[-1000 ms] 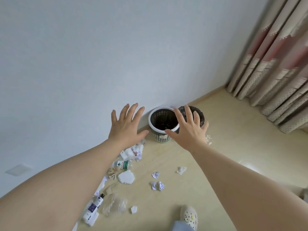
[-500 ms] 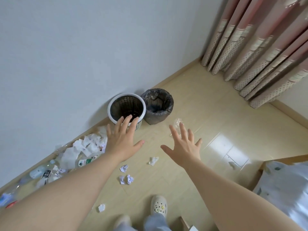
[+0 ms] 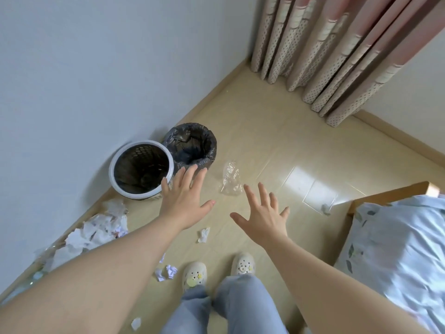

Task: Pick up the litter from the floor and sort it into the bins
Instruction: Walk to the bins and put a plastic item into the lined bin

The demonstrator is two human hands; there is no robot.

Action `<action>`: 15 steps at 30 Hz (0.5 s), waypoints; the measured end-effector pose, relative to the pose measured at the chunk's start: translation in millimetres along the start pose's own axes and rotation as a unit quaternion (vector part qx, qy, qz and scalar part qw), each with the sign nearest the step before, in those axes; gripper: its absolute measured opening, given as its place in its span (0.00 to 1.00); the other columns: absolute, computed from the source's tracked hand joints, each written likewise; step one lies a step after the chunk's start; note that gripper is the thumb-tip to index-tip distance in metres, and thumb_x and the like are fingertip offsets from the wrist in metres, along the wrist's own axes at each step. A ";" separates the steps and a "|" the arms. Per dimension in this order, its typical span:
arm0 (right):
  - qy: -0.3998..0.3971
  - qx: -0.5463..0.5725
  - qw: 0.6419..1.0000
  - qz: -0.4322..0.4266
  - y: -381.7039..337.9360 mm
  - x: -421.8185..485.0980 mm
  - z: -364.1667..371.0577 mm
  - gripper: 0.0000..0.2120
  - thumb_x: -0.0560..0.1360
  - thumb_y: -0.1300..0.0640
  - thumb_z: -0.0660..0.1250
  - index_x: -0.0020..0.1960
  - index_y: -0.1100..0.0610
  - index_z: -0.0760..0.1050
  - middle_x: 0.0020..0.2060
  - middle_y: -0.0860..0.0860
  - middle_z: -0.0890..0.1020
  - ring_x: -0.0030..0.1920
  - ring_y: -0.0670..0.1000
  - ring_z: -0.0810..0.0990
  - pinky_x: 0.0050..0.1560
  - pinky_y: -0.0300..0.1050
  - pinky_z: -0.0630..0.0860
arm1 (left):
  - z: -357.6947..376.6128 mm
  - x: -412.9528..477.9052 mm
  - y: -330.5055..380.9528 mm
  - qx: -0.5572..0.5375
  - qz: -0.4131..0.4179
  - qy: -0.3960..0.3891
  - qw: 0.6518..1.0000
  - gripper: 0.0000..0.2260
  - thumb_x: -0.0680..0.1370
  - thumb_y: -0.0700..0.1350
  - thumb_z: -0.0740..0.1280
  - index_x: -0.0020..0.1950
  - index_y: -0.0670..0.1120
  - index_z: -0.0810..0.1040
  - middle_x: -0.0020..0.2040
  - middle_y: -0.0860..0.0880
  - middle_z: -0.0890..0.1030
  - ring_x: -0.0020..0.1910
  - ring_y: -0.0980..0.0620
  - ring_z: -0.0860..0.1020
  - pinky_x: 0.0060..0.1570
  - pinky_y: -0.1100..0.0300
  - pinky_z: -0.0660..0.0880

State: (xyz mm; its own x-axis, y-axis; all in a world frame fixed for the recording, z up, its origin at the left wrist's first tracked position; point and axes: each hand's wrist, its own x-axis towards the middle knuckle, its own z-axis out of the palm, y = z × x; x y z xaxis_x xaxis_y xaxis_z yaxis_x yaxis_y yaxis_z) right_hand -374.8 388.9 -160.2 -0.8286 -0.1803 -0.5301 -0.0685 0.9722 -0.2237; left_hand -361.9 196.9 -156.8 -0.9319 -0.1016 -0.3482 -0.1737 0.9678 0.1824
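Two bins stand against the wall: a white-rimmed mesh bin [image 3: 115, 162] and, to its right, a bin lined with a black bag [image 3: 209, 150]. My left hand [image 3: 185, 198] is stretched out with fingers spread, empty, in front of the two bins. My right hand [image 3: 262, 213] is also spread and empty, just below a crumpled clear plastic bag [image 3: 231, 178] on the floor. A pile of crumpled white paper [image 3: 96, 230] lies along the wall at left. Small paper scraps lie at mid floor [image 3: 204, 235], near my feet [image 3: 166, 272] and at the bottom [image 3: 136, 323].
A bed with pale blue bedding [image 3: 397, 249] and a wooden frame corner [image 3: 385, 196] fills the right side. Pink patterned curtains [image 3: 337, 56] hang at the far corner. A small grey scrap [image 3: 325, 209] lies by the bed. My feet in white clogs [image 3: 216, 271] stand on the wooden floor.
The view has tilted down and swung right, bringing my feet, legs and the bed into sight. Both hands stay spread and empty and now sit lower, near the clear plastic bag.
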 end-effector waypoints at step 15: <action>-0.058 -0.020 0.998 0.013 251.5 166.3 -90.9 0.37 0.75 0.32 0.54 0.76 0.40 0.40 0.77 0.47 0.40 0.77 0.57 0.43 0.70 0.69 0.46 | 64.2 196.7 253.7 -0.026 0.003 -0.057 0.998 0.34 0.76 0.63 0.56 0.76 0.54 0.46 0.77 0.53 0.45 0.76 0.49 0.46 0.71 0.41 0.48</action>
State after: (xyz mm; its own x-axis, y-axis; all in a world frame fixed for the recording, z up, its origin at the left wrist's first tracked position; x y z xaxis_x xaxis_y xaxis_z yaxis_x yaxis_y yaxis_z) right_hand -580.3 617.0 -230.2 -0.7609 -0.1682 -0.6266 -0.0713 0.9817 -0.1769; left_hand -568.8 437.3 -238.0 -0.8913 -0.0661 -0.4486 -0.1871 0.9548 0.2310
